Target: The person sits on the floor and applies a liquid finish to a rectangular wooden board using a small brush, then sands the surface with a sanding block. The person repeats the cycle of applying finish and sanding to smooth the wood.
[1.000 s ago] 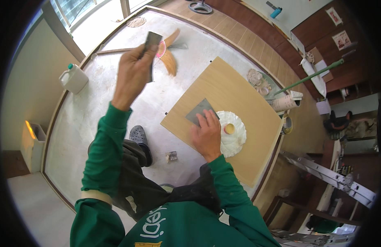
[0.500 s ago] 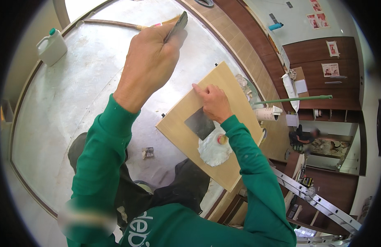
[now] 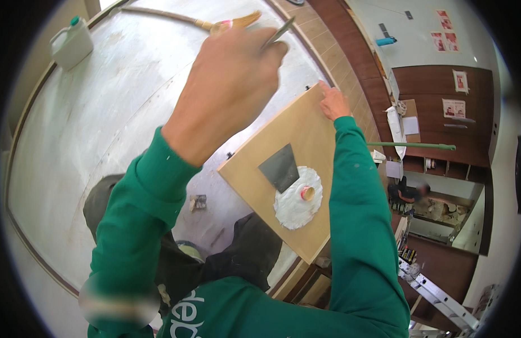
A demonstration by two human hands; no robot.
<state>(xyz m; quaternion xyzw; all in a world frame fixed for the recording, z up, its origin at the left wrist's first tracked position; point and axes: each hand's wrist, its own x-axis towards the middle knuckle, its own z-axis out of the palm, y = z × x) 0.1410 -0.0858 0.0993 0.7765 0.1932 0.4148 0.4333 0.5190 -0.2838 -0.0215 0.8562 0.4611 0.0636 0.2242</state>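
My left hand (image 3: 226,84) is raised in front, pinching a thin dark scraper blade (image 3: 280,31) seen nearly edge-on. To its right lies a pale wooden board (image 3: 243,163), tilted in view. My right hand (image 3: 333,102) grips the board's far corner, its index finger along the edge; the fingertips underneath are hidden. On the board a white mound of paste (image 3: 291,211) is spread, with a small round tan-and-red piece (image 3: 307,194) sitting in it. Another dark, flat scraper blade (image 3: 280,169) lies beside the paste, its lower corner touching it.
A straw brush (image 3: 238,22) with a long wooden handle and a white jug (image 3: 73,45) with a green cap are at the far left. Near my knees sits a small block (image 3: 198,203). An aluminium ladder (image 3: 440,293) and a crouching person (image 3: 409,192) are at right.
My right hand has moved from the scraper blade on the board to the board's far corner. My left hand has moved right with its blade, which has turned edge-on.
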